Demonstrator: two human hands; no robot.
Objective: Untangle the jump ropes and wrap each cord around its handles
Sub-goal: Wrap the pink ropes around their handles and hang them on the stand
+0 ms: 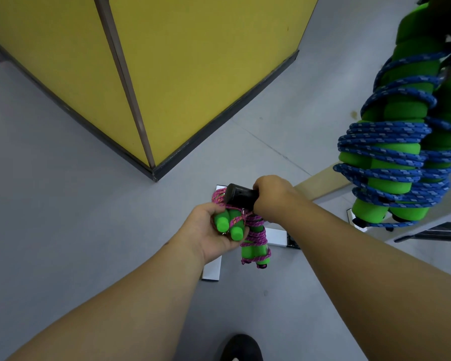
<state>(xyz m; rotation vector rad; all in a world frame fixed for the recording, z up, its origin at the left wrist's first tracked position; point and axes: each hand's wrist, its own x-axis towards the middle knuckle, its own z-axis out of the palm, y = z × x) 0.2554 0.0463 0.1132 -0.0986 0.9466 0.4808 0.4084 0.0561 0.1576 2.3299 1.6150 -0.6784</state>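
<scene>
Head view: two jump-rope bundles were seen, one held low at centre and one hanging close to the lens at the right edge.
Pink rope bundle: green foam handles wound with pink cord were held between both hands, above the grey floor; one pair of handle ends pointed at the camera, another pair hung downward.
Left hand: the fingers were curled under the near handle ends, which were cradled in the palm.
Right hand: a fist was closed over a black cylinder; what that cylinder belonged to could not be told.
Blue rope bundle: fully wound on its green handles; what supported it was hidden by the frame edge.
Handling, judged: the foam was taken to be light, soft and grippy, the braided cord limp and prone to slipping off in loops; the handles, not the cord, were judged the safer hold.
Edges: the yellow cabinet corner stood ahead, well apart from the hands; white flat pieces lay on the floor below them.
Open room: bare floor was seen to the left and toward the camera, beside a dark shoe.
</scene>
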